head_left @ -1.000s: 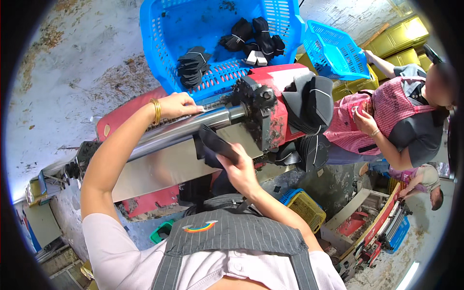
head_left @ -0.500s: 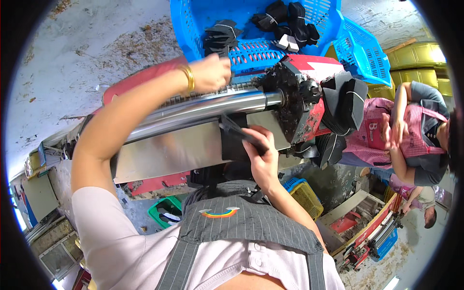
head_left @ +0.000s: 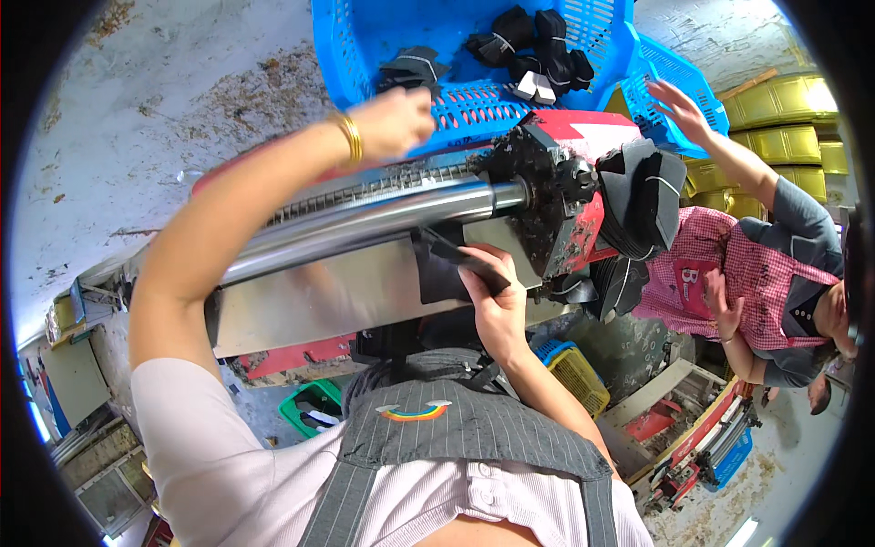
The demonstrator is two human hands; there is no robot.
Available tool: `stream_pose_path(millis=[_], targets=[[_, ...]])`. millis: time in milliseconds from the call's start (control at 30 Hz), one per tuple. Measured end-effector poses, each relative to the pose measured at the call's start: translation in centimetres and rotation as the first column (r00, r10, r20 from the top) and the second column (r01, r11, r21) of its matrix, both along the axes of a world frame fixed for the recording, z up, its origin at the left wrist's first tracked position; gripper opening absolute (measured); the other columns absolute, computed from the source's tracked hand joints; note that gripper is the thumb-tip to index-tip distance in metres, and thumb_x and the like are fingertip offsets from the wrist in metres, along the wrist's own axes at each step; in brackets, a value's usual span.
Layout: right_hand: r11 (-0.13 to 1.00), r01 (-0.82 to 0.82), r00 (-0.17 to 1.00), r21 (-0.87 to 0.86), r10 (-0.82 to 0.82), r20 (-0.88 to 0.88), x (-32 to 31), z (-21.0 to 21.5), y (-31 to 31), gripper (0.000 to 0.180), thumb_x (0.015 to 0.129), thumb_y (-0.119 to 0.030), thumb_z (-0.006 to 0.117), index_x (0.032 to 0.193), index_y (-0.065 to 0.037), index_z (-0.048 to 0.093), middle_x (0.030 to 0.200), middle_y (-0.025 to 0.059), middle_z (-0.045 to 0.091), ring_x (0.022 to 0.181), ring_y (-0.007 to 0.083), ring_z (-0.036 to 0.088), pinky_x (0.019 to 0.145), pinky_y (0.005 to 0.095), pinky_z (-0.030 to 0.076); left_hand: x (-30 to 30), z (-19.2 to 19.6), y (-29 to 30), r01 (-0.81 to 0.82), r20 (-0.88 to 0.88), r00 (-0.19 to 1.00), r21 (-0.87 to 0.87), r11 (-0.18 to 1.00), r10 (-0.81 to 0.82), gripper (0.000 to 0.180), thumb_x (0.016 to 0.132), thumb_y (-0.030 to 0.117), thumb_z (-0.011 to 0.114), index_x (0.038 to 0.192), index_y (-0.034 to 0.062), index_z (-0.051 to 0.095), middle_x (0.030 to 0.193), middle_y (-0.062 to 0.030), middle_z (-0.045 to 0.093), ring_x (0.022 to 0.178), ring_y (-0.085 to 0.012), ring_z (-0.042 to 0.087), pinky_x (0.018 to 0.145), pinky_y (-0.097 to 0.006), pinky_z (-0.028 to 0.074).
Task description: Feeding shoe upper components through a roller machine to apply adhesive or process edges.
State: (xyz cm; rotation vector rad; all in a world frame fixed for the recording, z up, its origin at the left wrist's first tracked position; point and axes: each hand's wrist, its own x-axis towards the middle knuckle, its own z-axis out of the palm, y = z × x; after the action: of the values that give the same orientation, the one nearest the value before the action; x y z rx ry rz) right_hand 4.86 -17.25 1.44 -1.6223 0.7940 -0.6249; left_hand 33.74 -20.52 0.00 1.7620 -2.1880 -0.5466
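Observation:
My right hand (head_left: 498, 296) is closed round a small stack of flat black pieces (head_left: 483, 270), held over the metal plate of a red machine. Another black piece (head_left: 439, 273) lies flat on that plate (head_left: 337, 296), just left of the hand. My left hand (head_left: 390, 125), with a gold bangle at the wrist, reaches across the shiny roller (head_left: 383, 215) to the near rim of a blue basket (head_left: 351, 55). Motion blurs its fingers, so I cannot tell whether they hold anything. Right behind them in the basket sits a pile of dark pieces (head_left: 415, 66).
Black bundles (head_left: 515, 36) lie deeper in the basket. More dark bundles (head_left: 641, 196) rest against the machine's right end (head_left: 574, 178), which is coated in dark fluff. A co-worker in a checked apron (head_left: 693, 237) is at the right. Below are a green basket (head_left: 296, 410) and a yellow one (head_left: 579, 378).
My left hand has risen slightly toward the basket's rim. My right hand has stayed over the plate with its stack. The co-worker's hands have parted, one raised toward the blue baskets.

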Motion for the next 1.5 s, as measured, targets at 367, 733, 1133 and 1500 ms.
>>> stream_pose_path(millis=[367, 733, 1133, 1500], targets=[[0.994, 0.053, 0.981, 0.091, -0.035, -0.191, -4.9, 0.0, 0.7, 0.025, 0.08, 0.009, 0.052, 0.103, 0.002, 0.059, 0.101, 0.0106, 0.061, 0.097, 0.0156, 0.056, 0.086, 0.0258, 0.041, -0.7, 3.6, -0.1, -0.124, -0.15, 0.983, -0.114, 0.986, 0.106, 0.025, 0.077, 0.0, 0.054, 0.1, 0.0062, 0.048, 0.087, -0.0132, 0.049, 0.083, -0.0325, 0.052, 0.07, -0.038, 0.044], [0.997, 0.001, 0.987, 0.075, 0.012, -0.163, -5.4, 0.0, 0.7, 0.024, 0.082, 0.004, 0.056, 0.106, 0.003, 0.059, 0.09, 0.007, 0.061, 0.085, 0.0133, 0.056, 0.079, 0.023, 0.042, -1.0, 2.3, 2.8, -0.06, -0.29, 0.951, 0.164, 0.985, 0.107, 0.019, 0.074, 0.014, 0.062, 0.083, 0.0013, 0.051, 0.091, -0.0116, 0.049, 0.083, -0.0251, 0.052, 0.073, -0.033, 0.043], [0.982, 0.029, 0.994, 0.185, -0.008, -0.112, -3.2, -1.0, 0.5, 0.027, 0.078, 0.008, 0.056, 0.103, 0.0, 0.06, 0.089, 0.0096, 0.056, 0.083, 0.0211, 0.055, 0.076, 0.0257, 0.042, -1.9, 0.1, 4.1, 0.051, -0.245, 0.969, 0.024, 0.998, -0.043, 0.014, 0.078, 0.012, 0.056, 0.086, 0.0016, 0.056, 0.096, -0.0136, 0.05, 0.089, -0.0276, 0.052, 0.079, -0.033, 0.043], [0.999, 0.002, 0.997, -0.051, -0.005, -0.074, -0.4, -0.4, 0.0, 0.025, 0.082, 0.003, 0.056, 0.107, 0.0, 0.056, 0.105, 0.013, 0.056, 0.093, 0.02, 0.055, 0.081, 0.0267, 0.043, -1.9, -0.4, 2.6, 0.206, -0.146, 0.97, 0.066, 0.976, -0.195, 0.01, 0.078, 0.008, 0.054, 0.086, 0.0039, 0.059, 0.095, -0.0138, 0.049, 0.094, -0.0299, 0.048, 0.083, -0.038, 0.041]])
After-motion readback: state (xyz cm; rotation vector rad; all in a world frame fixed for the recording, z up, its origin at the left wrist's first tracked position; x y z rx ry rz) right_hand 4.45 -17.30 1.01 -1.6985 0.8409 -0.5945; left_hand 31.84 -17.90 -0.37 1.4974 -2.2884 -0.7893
